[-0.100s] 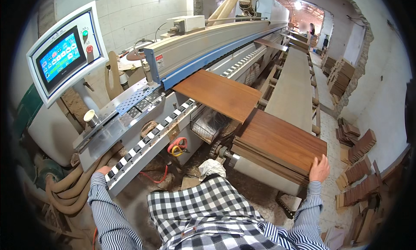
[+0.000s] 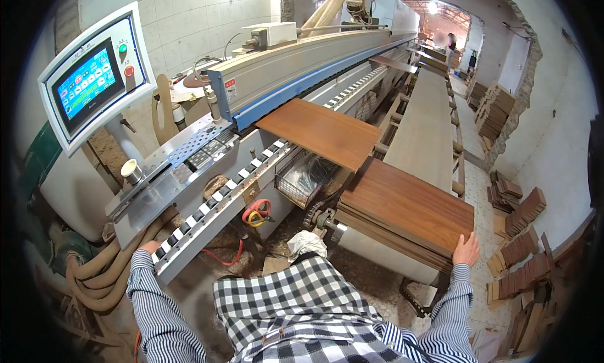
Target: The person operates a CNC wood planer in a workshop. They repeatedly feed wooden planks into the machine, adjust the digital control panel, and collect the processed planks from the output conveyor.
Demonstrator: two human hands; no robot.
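My left hand (image 2: 148, 250) grips the near end of the white-and-black roller rail (image 2: 207, 213). My right hand (image 2: 465, 250) has its fingers on the right front corner of a stack of reddish-brown wooden boards (image 2: 409, 206), which lies on a roller conveyor (image 2: 371, 250). Above and left of the stack, a single brown board (image 2: 318, 133) extends out from under the blue-edged beam (image 2: 283, 86) of a long machine, over the roller rail.
A control panel (image 2: 97, 78) stands at left above hoses (image 2: 94, 278). Scissors (image 2: 258, 212) hang below the rail. A long grey board (image 2: 418, 130) lies on the conveyor. Board piles (image 2: 522, 215) line the right wall. A person (image 2: 451, 45) stands far back.
The single board under the beam has slid slightly right, away from me. My right hand has shifted slightly rightward along the stack's corner. My left hand stays on the rail.
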